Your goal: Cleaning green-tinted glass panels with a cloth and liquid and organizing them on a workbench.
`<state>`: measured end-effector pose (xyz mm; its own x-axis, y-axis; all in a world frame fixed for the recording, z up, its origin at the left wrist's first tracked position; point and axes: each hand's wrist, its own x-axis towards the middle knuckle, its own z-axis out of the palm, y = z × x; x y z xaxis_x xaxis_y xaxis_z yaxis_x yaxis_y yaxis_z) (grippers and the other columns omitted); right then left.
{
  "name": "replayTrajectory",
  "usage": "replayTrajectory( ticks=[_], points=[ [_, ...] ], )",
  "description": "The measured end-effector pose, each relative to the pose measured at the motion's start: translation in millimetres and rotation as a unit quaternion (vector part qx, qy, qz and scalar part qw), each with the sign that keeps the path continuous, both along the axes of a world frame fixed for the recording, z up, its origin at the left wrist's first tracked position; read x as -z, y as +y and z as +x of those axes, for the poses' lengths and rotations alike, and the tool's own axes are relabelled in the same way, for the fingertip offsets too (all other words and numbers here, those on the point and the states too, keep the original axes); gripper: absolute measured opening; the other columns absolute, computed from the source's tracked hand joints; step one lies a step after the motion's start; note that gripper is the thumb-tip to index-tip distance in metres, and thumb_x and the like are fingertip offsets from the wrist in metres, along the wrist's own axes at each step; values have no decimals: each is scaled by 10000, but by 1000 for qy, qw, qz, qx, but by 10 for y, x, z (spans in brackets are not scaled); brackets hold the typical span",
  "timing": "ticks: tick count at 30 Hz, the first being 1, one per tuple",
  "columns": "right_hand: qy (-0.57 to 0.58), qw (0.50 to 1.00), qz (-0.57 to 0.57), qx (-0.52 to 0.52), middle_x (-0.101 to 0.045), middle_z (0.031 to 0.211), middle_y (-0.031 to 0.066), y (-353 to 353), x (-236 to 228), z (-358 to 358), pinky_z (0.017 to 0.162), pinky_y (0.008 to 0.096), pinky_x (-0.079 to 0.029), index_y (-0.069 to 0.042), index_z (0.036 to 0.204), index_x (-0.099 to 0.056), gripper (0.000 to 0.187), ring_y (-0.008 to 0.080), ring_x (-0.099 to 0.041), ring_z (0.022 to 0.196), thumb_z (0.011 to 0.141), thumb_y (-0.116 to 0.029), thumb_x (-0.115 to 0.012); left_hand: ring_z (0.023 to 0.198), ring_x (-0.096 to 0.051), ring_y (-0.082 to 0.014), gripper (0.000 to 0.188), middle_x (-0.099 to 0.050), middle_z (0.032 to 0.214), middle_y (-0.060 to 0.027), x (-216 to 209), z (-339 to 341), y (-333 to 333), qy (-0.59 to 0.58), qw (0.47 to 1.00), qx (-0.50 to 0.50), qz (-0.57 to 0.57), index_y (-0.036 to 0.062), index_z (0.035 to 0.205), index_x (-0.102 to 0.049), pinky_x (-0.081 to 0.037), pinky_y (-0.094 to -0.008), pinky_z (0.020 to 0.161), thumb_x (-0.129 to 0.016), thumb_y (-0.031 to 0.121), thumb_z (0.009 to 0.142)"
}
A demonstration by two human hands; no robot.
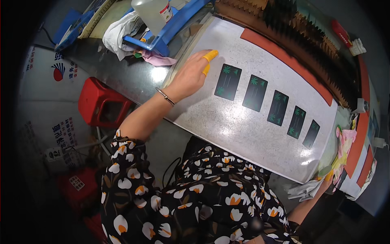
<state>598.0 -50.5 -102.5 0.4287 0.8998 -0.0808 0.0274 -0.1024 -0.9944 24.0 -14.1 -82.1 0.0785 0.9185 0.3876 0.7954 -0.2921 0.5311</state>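
Yellow finger cots [210, 55] cover two fingertips of my left hand [190, 74], which rests at the left part of the pale work board [243, 130]. Its fingers stretch forward, holding nothing that I can see. Just right of it lies a black rectangular panel [228, 82] with green leaf patterns, first in a slanting row of several alike. At the far right, my right hand [323, 184] is beside a grey cloth [304, 190] and a pink and yellow cloth [343, 151]. The fingers there are mostly hidden, so their grip does not show.
Brown toothed strips [292, 44] and a reddish-orange bar [284, 61] border the board's far side. At the back left, a blue rack [162, 42] holds a translucent bottle [151, 15], with a white cloth [122, 35] alongside. A red stool [99, 103] stands to the left.
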Motion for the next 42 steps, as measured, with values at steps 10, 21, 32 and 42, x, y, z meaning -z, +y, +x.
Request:
replayTrajectory(
  ticks=[10,21,32,42],
  points=[
    [-21,998,-27,-53,-487,602,19,241,-127,-247,353,211,-335,-68,964,-507,221,93,-419,392,897,-273,-454,991,-517,-286,366,-542,1053,-157,-94,-89,-69,-29,998,-39,29,-22,1116,-505,-391,-303,872,-443,-62,757],
    [102,816,149,-549,-452,557,81,1764,-1167,-2891,350,227,-318,-9,838,-481,194,132,-407,378,888,-168,-382,1041,-501,-248,628,-507,1154,-165,-909,-1467,91,-131,901,-277,307,-43,1165,-415,-393,-304,871,-725,208,679],
    [383,614,76,-686,-467,696,43,1843,-1428,-5452,459,234,-346,4,1004,-468,182,99,-415,484,861,-108,-457,975,-527,-284,595,-548,999,-165,-628,-1224,151,-214,931,-284,79,-13,1062,-477,-415,-357,830,-750,241,599],
    [394,597,44,-698,-458,657,34,1916,-1610,-5612,459,236,-376,-2,994,-481,223,98,-418,477,894,-194,-426,903,-571,-288,468,-581,948,-168,-629,-1290,263,-213,926,-298,93,-20,1007,-506,-439,-354,789,-709,111,606]
  ],
)
